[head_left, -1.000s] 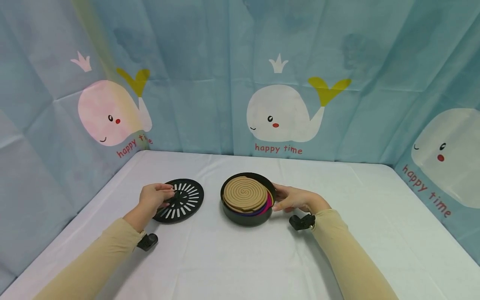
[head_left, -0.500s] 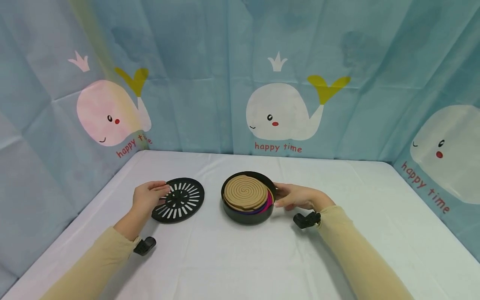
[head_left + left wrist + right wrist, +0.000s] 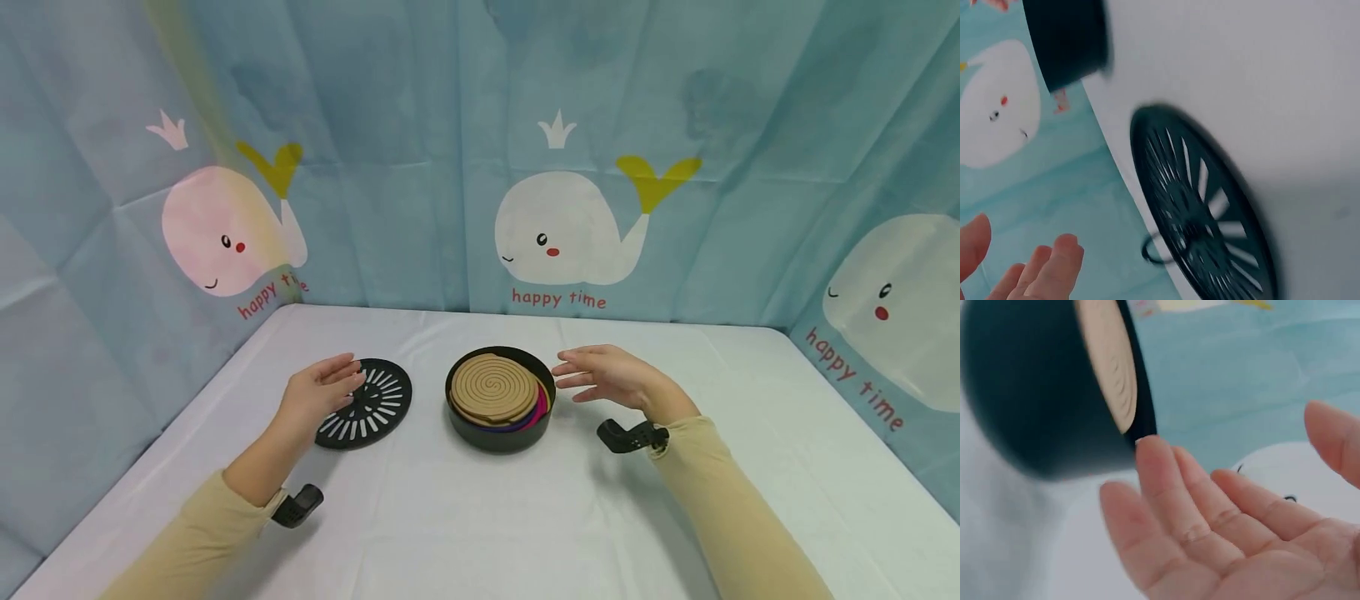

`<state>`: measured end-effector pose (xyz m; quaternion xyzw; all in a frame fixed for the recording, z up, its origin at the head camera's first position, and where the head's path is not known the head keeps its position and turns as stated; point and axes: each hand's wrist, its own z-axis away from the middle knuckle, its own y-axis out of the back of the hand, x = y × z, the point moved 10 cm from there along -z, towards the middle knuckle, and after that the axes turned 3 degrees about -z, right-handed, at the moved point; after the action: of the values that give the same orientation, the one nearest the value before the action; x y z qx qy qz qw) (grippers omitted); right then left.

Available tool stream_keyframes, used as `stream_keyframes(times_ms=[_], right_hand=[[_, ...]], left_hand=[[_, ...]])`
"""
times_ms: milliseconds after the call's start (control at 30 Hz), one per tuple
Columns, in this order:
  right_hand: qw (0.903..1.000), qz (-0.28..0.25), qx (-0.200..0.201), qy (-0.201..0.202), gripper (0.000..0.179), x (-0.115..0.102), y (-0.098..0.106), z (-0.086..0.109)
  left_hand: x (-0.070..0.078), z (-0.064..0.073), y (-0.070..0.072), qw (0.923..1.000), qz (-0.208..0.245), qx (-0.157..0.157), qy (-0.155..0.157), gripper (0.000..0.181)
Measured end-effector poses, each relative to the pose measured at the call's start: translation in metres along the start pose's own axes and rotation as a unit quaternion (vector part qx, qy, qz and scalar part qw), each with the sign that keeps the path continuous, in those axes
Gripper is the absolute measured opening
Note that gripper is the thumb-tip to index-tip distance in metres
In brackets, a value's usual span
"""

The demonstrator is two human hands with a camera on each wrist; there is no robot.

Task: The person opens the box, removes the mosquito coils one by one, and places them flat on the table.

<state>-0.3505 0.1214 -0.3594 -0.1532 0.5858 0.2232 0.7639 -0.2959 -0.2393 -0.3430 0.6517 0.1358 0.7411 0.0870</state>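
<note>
A round black box [image 3: 491, 439] stands mid-table, filled with a stack of tan spiral mosquito coils [image 3: 493, 387]; magenta and purple edges show under the top one. To its left a black slotted lid [image 3: 378, 427] lies flat, and the left wrist view shows a small ring [image 3: 1155, 249] standing up from it. My left hand [image 3: 313, 398] hovers over the lid's left side, fingers relaxed and holding nothing. Beside the box's right rim my right hand [image 3: 611, 375] is raised with fingers spread, empty. In the right wrist view its fingertips [image 3: 1155, 456] come close to the rim; contact is unclear.
A white cloth [image 3: 465, 517] covers the table. Behind it and at both sides hangs a blue curtain [image 3: 397, 208] printed with whales. Each wrist carries a small black camera mount, one on the left [image 3: 297, 506] and one on the right [image 3: 630, 436].
My right hand has let go of the box's side and lifted up and to the right. My left hand has come off the middle of the lid. Box and lid stay in place.
</note>
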Motion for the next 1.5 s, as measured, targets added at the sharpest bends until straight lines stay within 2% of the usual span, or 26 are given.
stream_keyframes(times_ms=[233,433,600,733,900,1233,1400,1500], right_hand=[[0.9954,-0.09,-0.03,0.014,0.054,-0.007,-0.021,-0.005],[0.993,-0.108,-0.047,0.008,0.061,-0.005,-0.036,-0.01],[0.9921,-0.114,-0.051,0.01,0.062,-0.003,-0.039,-0.012],[0.9915,-0.112,-0.065,0.014,0.063,-0.003,-0.042,-0.013],[0.9921,-0.103,-0.069,0.018,0.065,-0.003,-0.045,-0.015],[0.9948,-0.077,-0.064,0.018,0.068,-0.004,-0.052,-0.018],[0.9943,-0.102,-0.03,0.002,0.065,-0.003,-0.046,-0.021],[0.9925,-0.119,-0.024,-0.006,0.063,-0.003,-0.043,-0.023]], left_hand=[[0.007,0.007,-0.042,0.9978,0.014,-0.052,-0.037,0.068],[0.013,0.008,-0.08,0.994,0.03,-0.096,-0.043,0.075],[0.017,0.004,-0.108,0.9931,0.022,-0.106,-0.045,0.08],[0.014,-0.004,-0.126,0.9922,0.028,-0.117,-0.033,0.085],[0.01,-0.01,-0.135,0.9915,0.008,-0.129,-0.012,0.09],[0.005,-0.017,-0.141,0.9874,-0.029,-0.152,-0.031,0.105],[0.005,-0.017,-0.141,0.988,-0.037,-0.146,-0.034,0.102],[0.006,-0.018,-0.141,0.9889,-0.038,-0.139,-0.037,0.101]])
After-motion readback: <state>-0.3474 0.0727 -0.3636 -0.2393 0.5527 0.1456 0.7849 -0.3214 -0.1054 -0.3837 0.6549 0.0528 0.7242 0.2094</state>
